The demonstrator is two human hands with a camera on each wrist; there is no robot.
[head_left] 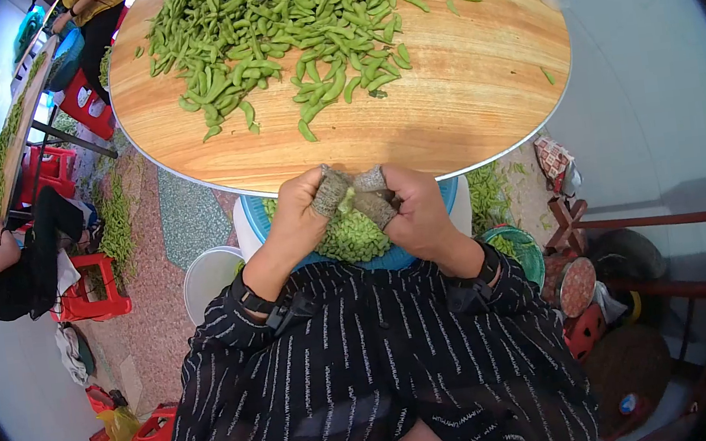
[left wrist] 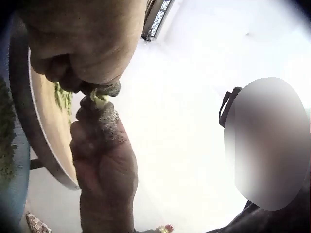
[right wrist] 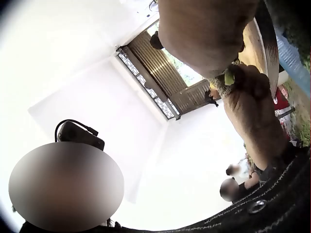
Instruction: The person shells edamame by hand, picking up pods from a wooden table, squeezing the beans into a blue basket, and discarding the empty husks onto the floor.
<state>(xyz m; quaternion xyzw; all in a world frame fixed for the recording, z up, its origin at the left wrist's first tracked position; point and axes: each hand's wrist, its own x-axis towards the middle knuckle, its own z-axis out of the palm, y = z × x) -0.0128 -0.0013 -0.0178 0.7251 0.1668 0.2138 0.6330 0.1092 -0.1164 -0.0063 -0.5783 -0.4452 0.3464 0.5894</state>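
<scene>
A green soybean pod (head_left: pixel 348 200) is pinched between both hands, just past the near edge of the round table. The left hand (head_left: pixel 296 218) grips it with curled fingers from one side, the right hand (head_left: pixel 423 212) from the other. Grey, rough covers wrap the thumbs and some fingertips. In the left wrist view a pale green bit of the pod (left wrist: pixel 99 97) shows between the fingertips; the fingers hide most of it. Below the hands, shelled green beans (head_left: pixel 355 239) fill a blue basin (head_left: pixel 452 196).
A large heap of pods (head_left: pixel 287 27) covers the back of the wooden table (head_left: pixel 463 112). A white bucket (head_left: pixel 213 280) stands left of the basin, a green basket (head_left: pixel 524 253) right. Loose pods litter the floor. Other people (head_left: pixel 6 269) sit by red stools at the left.
</scene>
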